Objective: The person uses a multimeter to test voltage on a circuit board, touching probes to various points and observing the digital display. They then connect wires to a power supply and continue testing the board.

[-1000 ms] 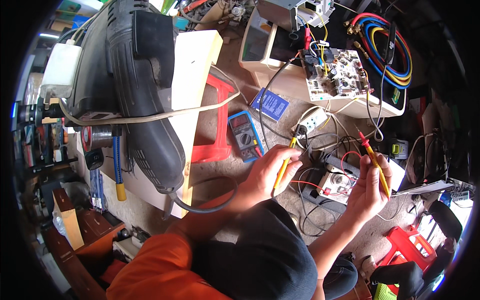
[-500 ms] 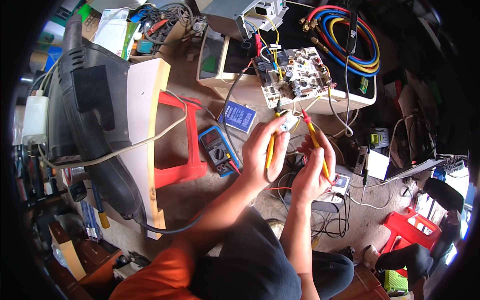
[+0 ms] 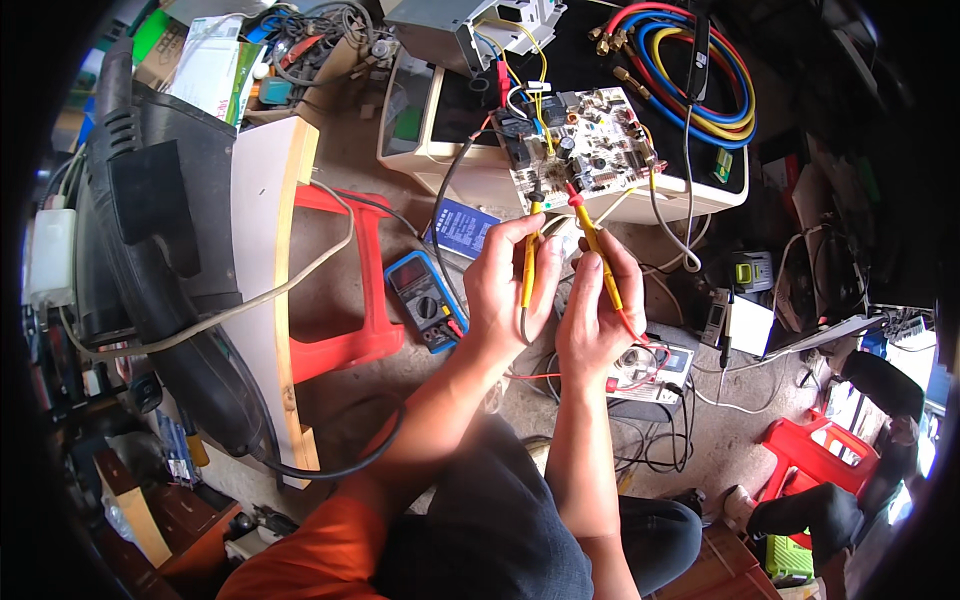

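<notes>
My left hand (image 3: 505,280) is closed around a yellow multimeter probe with a black collar (image 3: 530,262). Its tip reaches the near edge of a white circuit board (image 3: 612,135) full of components. In my right hand (image 3: 600,310) is a second yellow probe with a red collar (image 3: 597,252), also pointed at the board's near edge. Whether either tip touches metal is too small to tell. The board lies tilted at the front of a white-edged, black-topped unit (image 3: 455,190). A blue-framed multimeter (image 3: 427,300) rests on the floor left of my hands.
Red, blue and yellow hoses (image 3: 735,120) lie coiled behind the board, beside a grey metal housing (image 3: 465,35). A red stool (image 3: 370,290) and a large black power tool (image 3: 170,260) stand left. Another person's leg (image 3: 815,520) shows lower right, near a red stool (image 3: 820,455).
Both hands have moved up toward the board and closer together. The probe tips now reach the board's near edge. The view has shifted slightly.
</notes>
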`<action>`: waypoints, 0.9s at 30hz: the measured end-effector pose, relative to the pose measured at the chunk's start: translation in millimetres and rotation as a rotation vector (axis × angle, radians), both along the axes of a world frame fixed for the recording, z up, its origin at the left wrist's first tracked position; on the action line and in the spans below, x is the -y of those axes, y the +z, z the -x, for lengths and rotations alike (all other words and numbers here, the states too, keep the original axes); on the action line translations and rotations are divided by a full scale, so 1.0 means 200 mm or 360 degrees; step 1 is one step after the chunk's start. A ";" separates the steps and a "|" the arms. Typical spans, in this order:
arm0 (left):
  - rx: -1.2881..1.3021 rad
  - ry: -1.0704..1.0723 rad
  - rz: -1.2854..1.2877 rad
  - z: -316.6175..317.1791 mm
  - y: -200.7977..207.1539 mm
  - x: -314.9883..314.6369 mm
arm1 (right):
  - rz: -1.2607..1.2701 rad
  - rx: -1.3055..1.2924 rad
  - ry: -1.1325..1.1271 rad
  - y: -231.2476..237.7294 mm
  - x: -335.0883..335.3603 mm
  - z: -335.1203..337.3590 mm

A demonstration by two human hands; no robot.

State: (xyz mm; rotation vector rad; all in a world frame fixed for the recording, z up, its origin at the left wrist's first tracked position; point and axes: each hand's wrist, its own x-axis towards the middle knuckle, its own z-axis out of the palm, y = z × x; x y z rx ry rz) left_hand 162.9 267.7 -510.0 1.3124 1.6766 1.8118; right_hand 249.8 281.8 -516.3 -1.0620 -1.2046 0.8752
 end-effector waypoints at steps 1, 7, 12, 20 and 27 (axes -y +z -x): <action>0.0014 -0.0017 0.0023 0.00 0.01 0.00 | -0.0050 0.0053 0.0011 0.01 -0.01 0.00; -0.0115 -0.0028 0.0063 0.00 0.01 -0.03 | -0.0129 0.0221 0.0015 0.00 -0.04 0.00; -0.0132 -0.0008 0.0088 0.00 0.01 -0.04 | -0.0097 0.0238 0.0015 0.01 -0.06 0.01; -0.0147 -0.0023 0.0075 0.00 0.00 -0.04 | -0.0050 0.0231 0.0053 0.01 -0.07 0.02; -0.0200 0.0043 0.0020 -0.01 -0.03 -0.06 | -0.0020 0.0181 0.0070 -0.01 -0.09 0.02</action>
